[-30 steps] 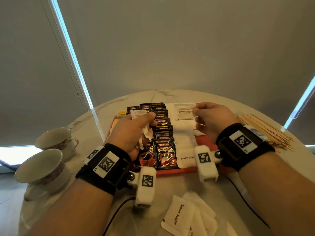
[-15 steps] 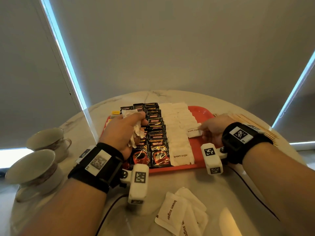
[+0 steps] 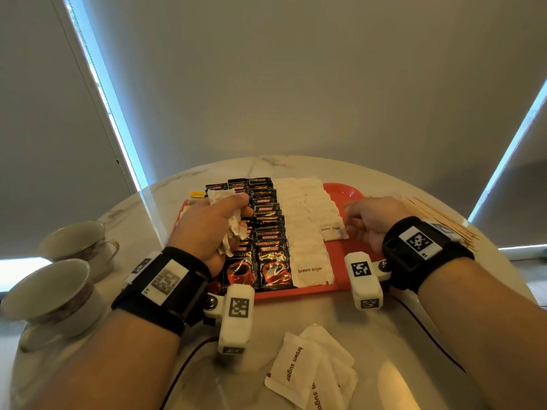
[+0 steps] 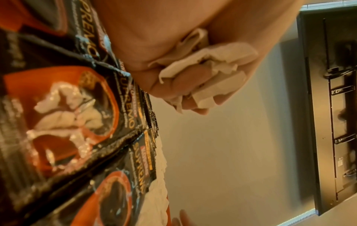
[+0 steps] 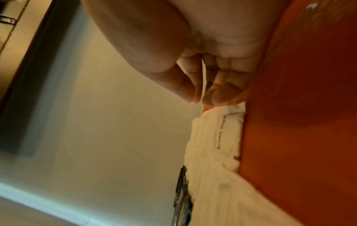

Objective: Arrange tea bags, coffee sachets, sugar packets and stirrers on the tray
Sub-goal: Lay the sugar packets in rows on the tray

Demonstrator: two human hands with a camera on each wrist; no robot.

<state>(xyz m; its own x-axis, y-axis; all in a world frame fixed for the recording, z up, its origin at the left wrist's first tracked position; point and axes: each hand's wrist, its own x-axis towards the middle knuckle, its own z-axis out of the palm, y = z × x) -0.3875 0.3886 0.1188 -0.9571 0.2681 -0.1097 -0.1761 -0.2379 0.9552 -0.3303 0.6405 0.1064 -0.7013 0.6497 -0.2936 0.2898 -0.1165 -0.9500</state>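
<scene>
A red tray [image 3: 346, 193] holds rows of black coffee sachets [image 3: 269, 261] and two columns of white brown sugar packets [image 3: 305, 250]. Above the coffee rows, my left hand [image 3: 228, 214] grips a crumpled bunch of sugar packets [image 4: 212, 76]. My right hand [image 3: 352, 220] sits low over the tray's bare right part. Its fairly straight fingertips [image 5: 212, 97] are at the edge of the nearest packet [image 3: 333, 232] of the right column, which lies flat. Nothing shows between thumb and fingers. Tea bags with yellow tags [image 3: 196, 195] peek out at the tray's far left.
Wooden stirrers [image 3: 438, 214] lie on the marble table behind my right wrist. Loose sugar packets [image 3: 313, 371] are heaped near the front edge. Two cups on saucers [image 3: 50, 294] stand at the left. A cable runs under each wrist.
My right hand carried a sugar packet from the tray's far end to the near end of the right column and laid it down. The left hand kept its bunch, hardly moving.
</scene>
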